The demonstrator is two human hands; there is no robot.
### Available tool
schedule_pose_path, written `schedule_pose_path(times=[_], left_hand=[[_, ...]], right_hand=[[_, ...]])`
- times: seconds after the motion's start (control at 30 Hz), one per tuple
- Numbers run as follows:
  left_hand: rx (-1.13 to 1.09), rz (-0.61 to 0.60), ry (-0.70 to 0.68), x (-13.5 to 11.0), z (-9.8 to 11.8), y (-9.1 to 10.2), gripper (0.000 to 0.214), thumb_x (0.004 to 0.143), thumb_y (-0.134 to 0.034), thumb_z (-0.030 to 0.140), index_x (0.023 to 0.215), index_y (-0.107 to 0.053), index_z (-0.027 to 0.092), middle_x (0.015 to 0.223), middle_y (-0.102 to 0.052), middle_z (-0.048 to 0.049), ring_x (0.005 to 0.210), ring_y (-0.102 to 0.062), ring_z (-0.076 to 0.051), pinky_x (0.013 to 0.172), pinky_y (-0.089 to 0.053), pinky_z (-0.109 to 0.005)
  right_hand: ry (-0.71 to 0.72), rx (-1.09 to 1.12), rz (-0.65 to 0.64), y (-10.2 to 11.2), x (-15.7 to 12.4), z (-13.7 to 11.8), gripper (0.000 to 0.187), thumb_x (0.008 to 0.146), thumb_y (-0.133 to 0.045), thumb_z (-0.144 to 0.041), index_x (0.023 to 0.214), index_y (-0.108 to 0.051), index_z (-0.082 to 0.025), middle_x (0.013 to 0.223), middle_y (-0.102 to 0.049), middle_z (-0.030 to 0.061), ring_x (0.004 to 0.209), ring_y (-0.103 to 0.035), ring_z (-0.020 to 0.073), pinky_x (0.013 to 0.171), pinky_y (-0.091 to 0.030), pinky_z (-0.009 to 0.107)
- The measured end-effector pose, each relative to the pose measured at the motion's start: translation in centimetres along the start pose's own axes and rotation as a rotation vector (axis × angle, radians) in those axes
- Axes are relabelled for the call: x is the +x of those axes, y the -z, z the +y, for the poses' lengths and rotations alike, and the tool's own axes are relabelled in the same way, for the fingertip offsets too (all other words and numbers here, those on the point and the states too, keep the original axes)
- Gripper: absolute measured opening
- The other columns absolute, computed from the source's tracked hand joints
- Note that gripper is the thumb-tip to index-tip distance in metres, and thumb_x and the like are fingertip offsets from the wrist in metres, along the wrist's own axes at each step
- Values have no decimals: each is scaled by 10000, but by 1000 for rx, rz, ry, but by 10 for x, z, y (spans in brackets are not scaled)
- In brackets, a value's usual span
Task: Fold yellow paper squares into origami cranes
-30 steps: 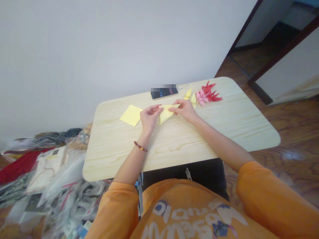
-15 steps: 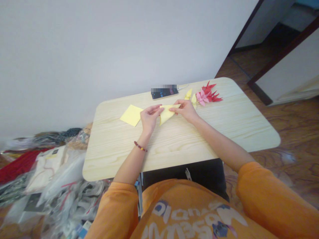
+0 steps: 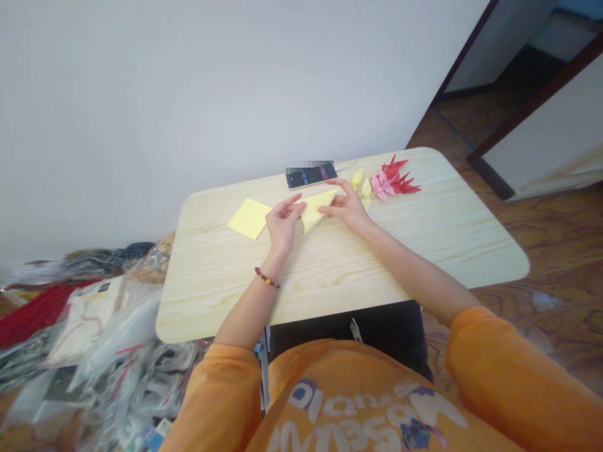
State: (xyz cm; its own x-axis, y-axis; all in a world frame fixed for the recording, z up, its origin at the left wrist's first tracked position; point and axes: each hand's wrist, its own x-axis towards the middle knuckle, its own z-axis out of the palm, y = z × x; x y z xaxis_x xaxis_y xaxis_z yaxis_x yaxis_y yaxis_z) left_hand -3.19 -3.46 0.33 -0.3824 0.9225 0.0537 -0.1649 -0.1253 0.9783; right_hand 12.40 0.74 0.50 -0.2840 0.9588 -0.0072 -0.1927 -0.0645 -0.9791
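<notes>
Both my hands hold a folded yellow paper [image 3: 315, 210] just above a light wooden table [image 3: 339, 276]. My left hand [image 3: 281, 225] pinches its left end, fingers closed on the fold. At the paper's right end, my right hand [image 3: 347, 204] grips the upper edge, with its index finger stretched along the tip. A flat yellow square sheet [image 3: 248, 218] lies on the table left of my left hand. A beaded bracelet [image 3: 266, 278] is on my left wrist.
A dark phone [image 3: 311, 175] lies at the table's far edge by the white wall. Folded paper figures, yellow [image 3: 362, 182], pink [image 3: 381, 185] and red [image 3: 399, 176], sit right of it. Bags and cloth [image 3: 89, 339] pile on the floor at left. A doorway [image 3: 518, 75] opens at right.
The paper's right tip has lifted a little and my right index finger has stretched out along it. My left hand has barely moved.
</notes>
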Motion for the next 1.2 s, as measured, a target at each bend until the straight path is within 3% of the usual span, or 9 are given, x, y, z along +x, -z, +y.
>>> schedule_pose_path(times=[0.2,0.43,0.6,0.8,1.2], left_hand=[[-120,64,64,-1,-3,0,432,568,-821,335,948,-719,160,720,-701,-16,674,-639,-105,682,-512,-234],[-144,137,54,0,-8,-1,492,554,-830,372,982,-700,167,736,-702,-22,703,-654,-116,691,-517,-240],[-75,119,36,0,-10,0,497,591,-805,408,1008,-694,161,767,-714,-37,730,-667,-126,704,-523,-245],[-53,85,-7,-5,-2,-5,479,594,-811,357,1015,-701,155,713,-715,-20,685,-665,-125,706,-533,-255],[51,65,-104,-10,2,-6,309,627,-797,311,893,-731,168,740,-722,-44,705,-678,-152,747,-550,-305]], right_hand=[[-165,31,-47,-2,0,4,515,433,-868,-275,851,-580,-181,654,-688,-24,603,-618,105,564,-454,208],[-158,45,1,0,7,5,454,448,-865,-241,833,-637,-171,623,-702,5,604,-638,121,549,-450,212],[-189,95,38,-1,7,4,348,482,-855,-278,750,-670,-157,666,-708,18,614,-637,116,555,-467,214],[-200,152,3,-5,2,2,388,421,-885,-277,745,-714,-150,777,-732,31,658,-617,95,558,-450,189],[-198,164,-15,-3,1,2,365,468,-864,-312,770,-734,-152,829,-734,48,715,-621,116,606,-451,220]])
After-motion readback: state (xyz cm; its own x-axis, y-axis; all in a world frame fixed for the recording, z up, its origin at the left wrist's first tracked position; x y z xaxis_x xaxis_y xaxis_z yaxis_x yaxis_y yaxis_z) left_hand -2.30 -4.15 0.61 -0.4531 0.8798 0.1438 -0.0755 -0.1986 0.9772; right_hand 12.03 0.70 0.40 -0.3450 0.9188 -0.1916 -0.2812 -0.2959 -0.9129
